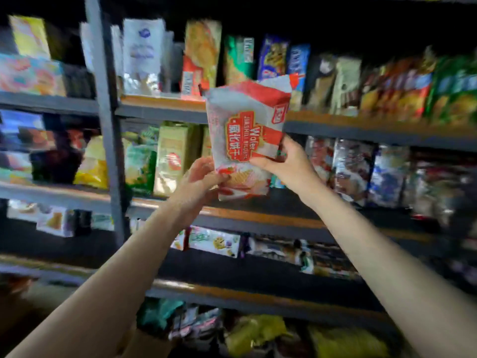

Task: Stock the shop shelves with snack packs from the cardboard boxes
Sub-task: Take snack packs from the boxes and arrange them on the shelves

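Wafer pack (246, 135), upright and upside-down, gripped by left hand (200, 180) and right hand (289, 161).

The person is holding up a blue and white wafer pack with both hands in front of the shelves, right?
Not quite. The wafer pack is red and white, not blue and white, as the head view shows. The rest is right: the left hand and the right hand both hold its lower end, raised in front of the shelves.
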Tool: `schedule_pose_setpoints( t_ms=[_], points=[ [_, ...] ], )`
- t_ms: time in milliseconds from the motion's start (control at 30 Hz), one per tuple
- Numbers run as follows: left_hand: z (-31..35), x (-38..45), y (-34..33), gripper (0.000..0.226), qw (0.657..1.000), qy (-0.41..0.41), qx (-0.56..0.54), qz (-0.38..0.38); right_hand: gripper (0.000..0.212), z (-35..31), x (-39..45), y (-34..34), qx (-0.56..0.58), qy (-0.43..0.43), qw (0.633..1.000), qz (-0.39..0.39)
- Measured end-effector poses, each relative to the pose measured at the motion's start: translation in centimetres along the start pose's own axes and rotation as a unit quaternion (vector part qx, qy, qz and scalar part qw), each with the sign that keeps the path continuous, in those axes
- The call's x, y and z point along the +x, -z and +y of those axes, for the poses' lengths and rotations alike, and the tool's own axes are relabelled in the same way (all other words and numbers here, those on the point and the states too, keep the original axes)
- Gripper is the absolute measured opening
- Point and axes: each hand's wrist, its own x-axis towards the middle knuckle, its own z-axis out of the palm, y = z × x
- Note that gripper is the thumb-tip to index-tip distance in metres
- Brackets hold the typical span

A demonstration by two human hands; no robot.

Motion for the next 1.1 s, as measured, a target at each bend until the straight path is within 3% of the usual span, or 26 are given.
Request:
schedule_pose_setpoints(
  t_ms=[67, 200, 433, 700, 833, 1000, 1100],
  points=[
    [-1.1, 1.5, -4.4, 0.028, 0.997, 0.009, 0.065, -0.035, 0.033, 1.5, -1.1, 5.2, -0.020, -0.004, 0.999, 0.033],
    [-4.3, 4.1, -11.5, 0.038, 0.976, 0.023, 0.212, -0.036, 0.033, 5.5, -3.0, 13.4, -0.081, 0.000, 0.994, 0.068],
    [-10.9, 8.4, -21.9, 0.047, 0.961, 0.019, 0.261, -0.090, 0.035, 15.7, -1.8, 21.9, -0.120, -0.011, 0.990, 0.071],
    [-14.6, 13.4, -24.1, 0.044, 0.946, 0.010, 0.323, -0.032, 0.046, 23.8, 1.5, 21.8, -0.086, 0.022, 0.993, 0.078],
    [-16.5, 16.0, -23.6, 0.041, 0.936, 0.040, 0.350, 0.012, 0.049, 26.4, 3.9, 20.3, -0.085, -0.001, 0.994, 0.074],
    [-18.6, 19.1, -24.3, 0.011, 0.956, 0.124, 0.253, 0.076, 0.055, 27.3, 7.7, 18.7, -0.214, -0.006, 0.972, 0.095],
    [-19.1, 20.8, -24.8, 0.036, 0.964, 0.144, 0.209, 0.082, 0.071, 28.0, 8.2, 18.1, -0.301, 0.026, 0.950, 0.084]
  ],
)
